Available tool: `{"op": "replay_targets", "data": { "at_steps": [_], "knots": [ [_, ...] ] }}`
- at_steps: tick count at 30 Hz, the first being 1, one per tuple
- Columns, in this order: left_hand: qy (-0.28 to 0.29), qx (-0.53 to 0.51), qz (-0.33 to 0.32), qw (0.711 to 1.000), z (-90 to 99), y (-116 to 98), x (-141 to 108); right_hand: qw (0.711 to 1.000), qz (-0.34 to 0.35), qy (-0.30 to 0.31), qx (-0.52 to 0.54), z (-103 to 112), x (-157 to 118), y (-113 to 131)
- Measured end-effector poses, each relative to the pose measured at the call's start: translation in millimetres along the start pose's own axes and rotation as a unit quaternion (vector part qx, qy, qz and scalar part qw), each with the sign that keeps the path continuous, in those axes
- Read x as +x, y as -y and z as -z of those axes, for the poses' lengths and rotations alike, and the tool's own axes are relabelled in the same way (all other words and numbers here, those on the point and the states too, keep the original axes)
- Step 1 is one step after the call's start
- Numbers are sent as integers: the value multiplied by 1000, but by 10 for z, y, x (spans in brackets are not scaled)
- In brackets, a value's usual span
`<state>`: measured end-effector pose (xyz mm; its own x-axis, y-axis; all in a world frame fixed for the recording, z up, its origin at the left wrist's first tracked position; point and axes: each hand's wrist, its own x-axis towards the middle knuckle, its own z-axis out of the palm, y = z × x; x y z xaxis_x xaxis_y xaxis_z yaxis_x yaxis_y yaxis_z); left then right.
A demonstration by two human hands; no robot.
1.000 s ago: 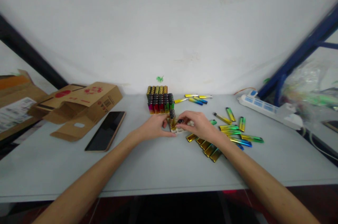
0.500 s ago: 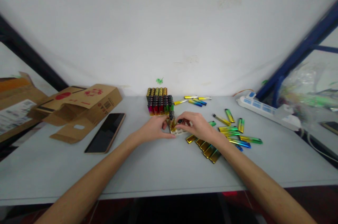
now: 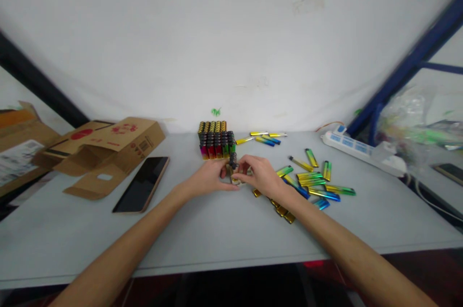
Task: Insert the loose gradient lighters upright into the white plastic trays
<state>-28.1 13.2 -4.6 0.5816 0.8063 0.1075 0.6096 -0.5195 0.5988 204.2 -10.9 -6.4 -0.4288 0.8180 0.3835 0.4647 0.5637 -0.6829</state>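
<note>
A small white tray (image 3: 237,182) sits on the grey table, with several black-topped lighters (image 3: 233,159) upright at its left end. My left hand (image 3: 213,175) is closed around the tray's left end, thumb along the front edge. Over the tray, my right hand (image 3: 258,174) pinches a lighter whose body is mostly hidden by the fingers. Behind the hands, several upright lighters (image 3: 217,145) with black tops stand in rows, coloured pink, red and green, with a gold-patterned group (image 3: 212,126) behind them. Loose gold, green and blue lighters (image 3: 311,179) lie beside and under my right forearm.
A phone (image 3: 142,184) lies left of my left hand. An opened cardboard box (image 3: 108,145) is further left. A white power strip (image 3: 361,152) lies at the right, near a clear plastic bag (image 3: 408,109). More loose lighters (image 3: 267,139) lie near the wall.
My right hand has moved slightly left, bringing the pinched lighter against the upright ones in the tray. My left hand keeps its hold. The whole view has shifted slightly.
</note>
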Motion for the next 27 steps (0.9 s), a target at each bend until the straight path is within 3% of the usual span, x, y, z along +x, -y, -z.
{"op": "replay_targets", "data": {
  "at_steps": [8,14,17,22,27],
  "knots": [
    [8,7,14,1000,20,-28,-5,996,32,59,-58,62,5,-36],
    [6,21,20,1000,33,-43,-6,994,48,71,-75,452,7,-86],
    [11,20,22,999,39,-55,-3,991,1,70,-115,772,-8,-175],
    [20,19,27,999,41,-64,0,969,-140,102,-176,1292,-163,-203],
    [17,18,18,1000,22,-44,-1,938,-241,184,-167,1425,-477,-143]
  ]
}}
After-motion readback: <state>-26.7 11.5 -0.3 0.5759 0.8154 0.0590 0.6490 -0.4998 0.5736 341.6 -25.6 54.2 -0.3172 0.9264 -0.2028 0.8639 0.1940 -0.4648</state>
